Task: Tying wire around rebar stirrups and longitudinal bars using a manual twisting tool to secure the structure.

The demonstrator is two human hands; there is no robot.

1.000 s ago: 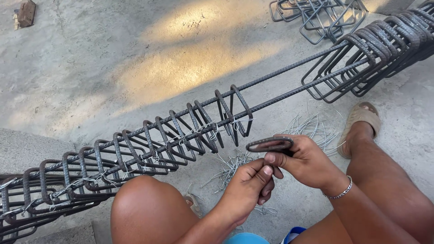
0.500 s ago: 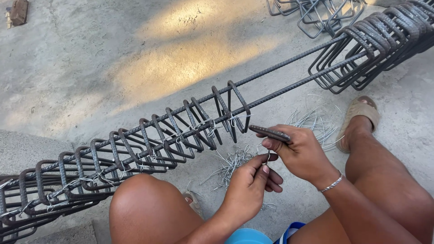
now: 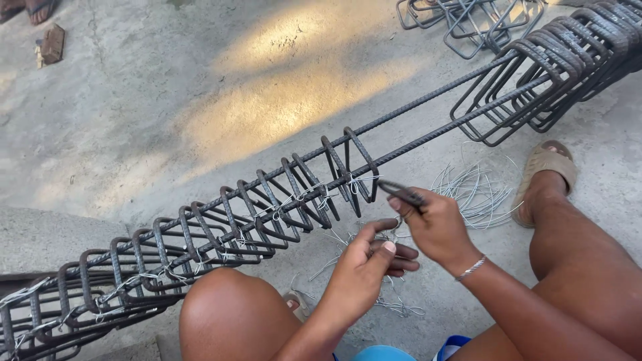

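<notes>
A long rebar cage (image 3: 281,200) of steel bars with square stirrups lies across my knees, tied with thin wire. My right hand (image 3: 438,227) grips a dark pincer tool (image 3: 401,192), its tip against the last tied stirrup (image 3: 354,170). Just below and left, my left hand (image 3: 364,267) has its fingers apart and thumb raised; whether it pinches a wire I cannot tell. A bracelet (image 3: 471,269) sits on my right wrist.
A bundle of cut tie wires (image 3: 471,194) lies on the concrete beside my sandalled foot (image 3: 545,170). Untied stirrups (image 3: 548,73) bunch on the bars at upper right, and loose ones (image 3: 461,17) lie beyond. A small wood block (image 3: 50,45) rests at far left.
My right hand has carried the tool up and left to the last stirrup. My left hand has let go of the tool and dropped slightly, fingers spreading.
</notes>
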